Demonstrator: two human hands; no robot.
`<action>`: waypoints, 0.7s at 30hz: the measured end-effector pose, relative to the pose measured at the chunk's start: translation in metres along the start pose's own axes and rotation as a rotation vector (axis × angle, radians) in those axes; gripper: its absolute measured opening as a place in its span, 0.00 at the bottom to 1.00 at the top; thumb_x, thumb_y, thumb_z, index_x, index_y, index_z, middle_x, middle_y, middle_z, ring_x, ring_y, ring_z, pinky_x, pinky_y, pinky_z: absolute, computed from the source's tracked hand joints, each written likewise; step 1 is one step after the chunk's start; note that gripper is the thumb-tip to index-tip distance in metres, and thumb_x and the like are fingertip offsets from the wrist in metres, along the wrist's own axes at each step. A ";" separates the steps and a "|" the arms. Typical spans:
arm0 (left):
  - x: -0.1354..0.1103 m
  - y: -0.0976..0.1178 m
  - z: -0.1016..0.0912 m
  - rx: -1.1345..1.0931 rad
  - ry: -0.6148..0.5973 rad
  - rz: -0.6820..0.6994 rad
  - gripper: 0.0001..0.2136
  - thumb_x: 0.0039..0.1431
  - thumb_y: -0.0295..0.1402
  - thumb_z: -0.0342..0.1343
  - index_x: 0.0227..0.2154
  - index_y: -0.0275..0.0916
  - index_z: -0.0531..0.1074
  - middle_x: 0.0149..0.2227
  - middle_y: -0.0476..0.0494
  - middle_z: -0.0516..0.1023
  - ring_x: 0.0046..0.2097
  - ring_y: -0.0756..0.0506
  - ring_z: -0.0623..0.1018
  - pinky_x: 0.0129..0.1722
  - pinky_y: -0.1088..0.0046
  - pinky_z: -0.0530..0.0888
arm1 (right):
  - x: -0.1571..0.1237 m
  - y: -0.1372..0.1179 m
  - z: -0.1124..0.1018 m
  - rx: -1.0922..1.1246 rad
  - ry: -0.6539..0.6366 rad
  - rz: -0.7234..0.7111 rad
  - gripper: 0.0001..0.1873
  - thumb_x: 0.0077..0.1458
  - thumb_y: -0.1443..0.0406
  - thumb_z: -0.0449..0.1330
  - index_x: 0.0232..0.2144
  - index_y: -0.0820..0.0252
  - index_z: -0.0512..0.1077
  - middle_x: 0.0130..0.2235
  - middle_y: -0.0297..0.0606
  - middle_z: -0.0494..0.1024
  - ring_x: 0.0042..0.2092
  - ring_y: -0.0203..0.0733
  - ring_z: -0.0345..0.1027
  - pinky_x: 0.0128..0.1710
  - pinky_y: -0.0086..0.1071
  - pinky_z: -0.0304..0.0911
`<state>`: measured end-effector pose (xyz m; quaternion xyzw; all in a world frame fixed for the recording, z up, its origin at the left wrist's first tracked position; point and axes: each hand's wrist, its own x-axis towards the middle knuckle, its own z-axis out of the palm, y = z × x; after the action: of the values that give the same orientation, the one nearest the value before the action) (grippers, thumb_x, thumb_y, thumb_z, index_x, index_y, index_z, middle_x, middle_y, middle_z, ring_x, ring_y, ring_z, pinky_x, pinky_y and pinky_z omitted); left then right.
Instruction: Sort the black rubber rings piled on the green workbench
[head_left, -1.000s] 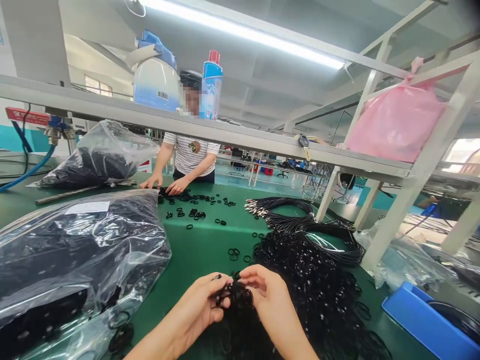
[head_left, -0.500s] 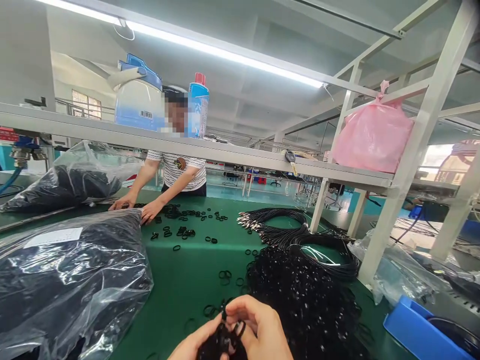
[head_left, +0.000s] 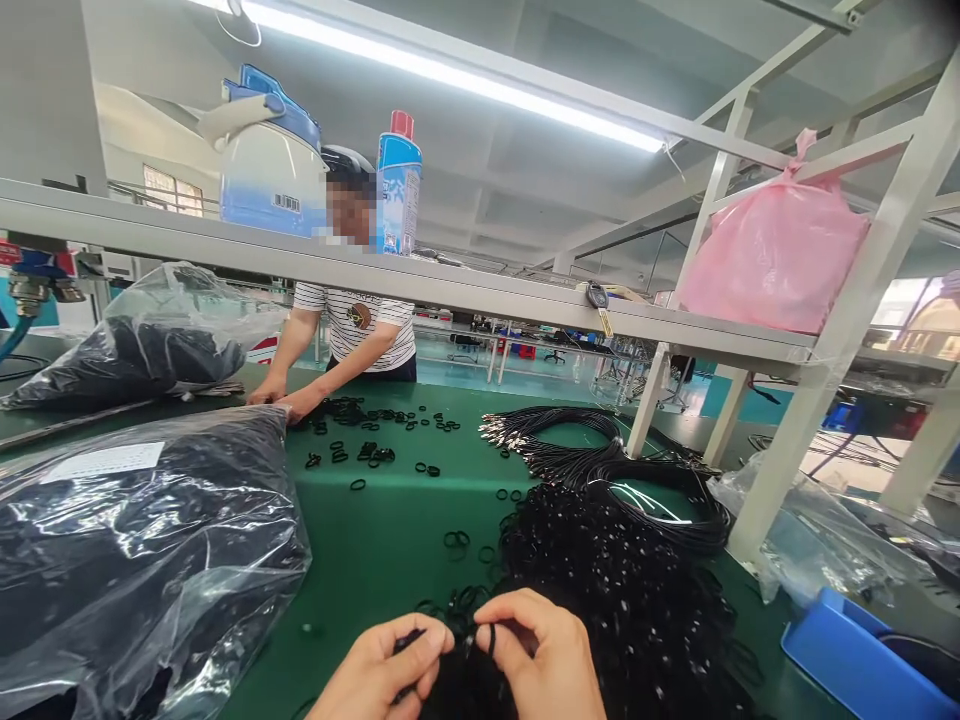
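At the bottom of the view, my right hand (head_left: pixel 551 650) is closed in a pinch, with a small black ring (head_left: pixel 492 640) at its fingertips. Close beside it, my left hand (head_left: pixel 390 665) has its thumb and fingers pressed together. Something dark shows between those fingers, too small to name. Beneath and between both hands lie loose black rings (head_left: pixel 469 600). A large heap of black rings (head_left: pixel 600 590) spreads to the right, some glinting white.
A clear bag of black items (head_left: pixel 150 560) lies at left, a second bag (head_left: pixel 150 340) behind it. Opposite, a person (head_left: pixel 367 330) reaches near scattered rings (head_left: pixel 375 453). Coiled black cables (head_left: pixel 555 430), a blue bin (head_left: pixel 847 640) and a shelf (head_left: pixel 487 290) with its post stand around.
My hands have drawn apart from a shared clump of black rings, my left moving left, my right slightly right. The view has shifted a little. The person's hands opposite have come closer together.
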<state>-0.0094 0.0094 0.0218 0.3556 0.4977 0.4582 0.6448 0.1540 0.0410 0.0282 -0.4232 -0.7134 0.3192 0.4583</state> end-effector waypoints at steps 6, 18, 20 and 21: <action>-0.001 0.002 -0.001 0.119 0.031 0.069 0.31 0.44 0.62 0.51 0.34 0.34 0.72 0.06 0.58 0.58 0.10 0.58 0.48 0.11 0.81 0.40 | -0.003 -0.009 -0.007 -0.075 -0.056 -0.051 0.18 0.50 0.76 0.49 0.32 0.55 0.76 0.32 0.33 0.78 0.35 0.39 0.72 0.36 0.28 0.65; -0.034 0.017 0.021 -0.056 -0.099 -0.035 0.30 0.44 0.60 0.54 0.35 0.34 0.72 0.14 0.52 0.67 0.12 0.59 0.52 0.14 0.84 0.41 | -0.045 -0.019 -0.028 -0.390 0.103 -0.199 0.30 0.37 0.82 0.44 0.35 0.52 0.74 0.39 0.33 0.77 0.44 0.42 0.69 0.46 0.35 0.62; -0.039 0.017 0.027 -0.044 -0.119 -0.031 0.30 0.43 0.61 0.54 0.32 0.35 0.73 0.14 0.50 0.68 0.12 0.59 0.53 0.14 0.85 0.42 | -0.052 -0.031 -0.025 -0.386 0.105 -0.212 0.32 0.36 0.82 0.43 0.36 0.52 0.74 0.38 0.32 0.77 0.43 0.40 0.69 0.45 0.33 0.62; -0.040 0.016 0.030 -0.024 -0.125 -0.032 0.30 0.42 0.62 0.54 0.29 0.34 0.73 0.14 0.50 0.68 0.12 0.59 0.53 0.13 0.85 0.42 | -0.055 -0.036 -0.021 -0.378 0.101 -0.212 0.32 0.36 0.82 0.43 0.36 0.52 0.74 0.38 0.31 0.77 0.42 0.39 0.69 0.44 0.32 0.62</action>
<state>0.0122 -0.0236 0.0566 0.3677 0.4566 0.4306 0.6862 0.1746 -0.0223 0.0460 -0.4395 -0.7772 0.1082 0.4371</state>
